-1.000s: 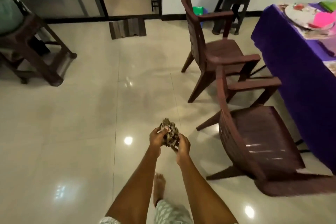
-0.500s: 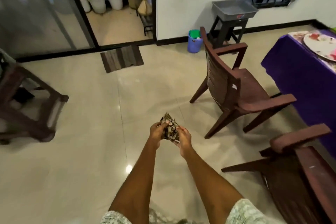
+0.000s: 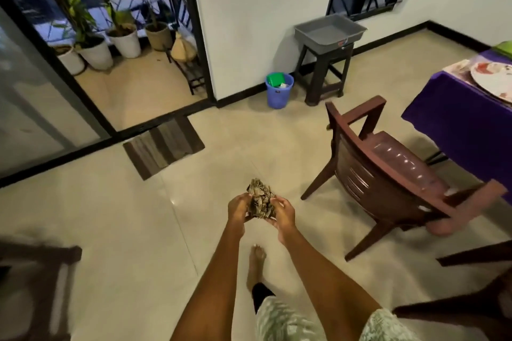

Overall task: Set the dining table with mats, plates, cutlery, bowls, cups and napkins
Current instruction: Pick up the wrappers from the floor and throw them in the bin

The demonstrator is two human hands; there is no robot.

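A crumpled wad of brownish printed paper is held in front of me above the floor. My left hand grips its left side and my right hand grips its right side, fingers curled round it. The dining table with a purple cloth shows at the far right edge. On it lie a patterned mat and a white plate with red marks.
A dark brown chair stands right of my hands, near the table. A blue bin sits by the wall, beside a dark stool carrying a grey tray. A striped doormat lies before the open doorway with potted plants.
The view has swung left and forward, away from the table. The bin, stool and doorway have come closer. Both hands still hold the crumpled paper.
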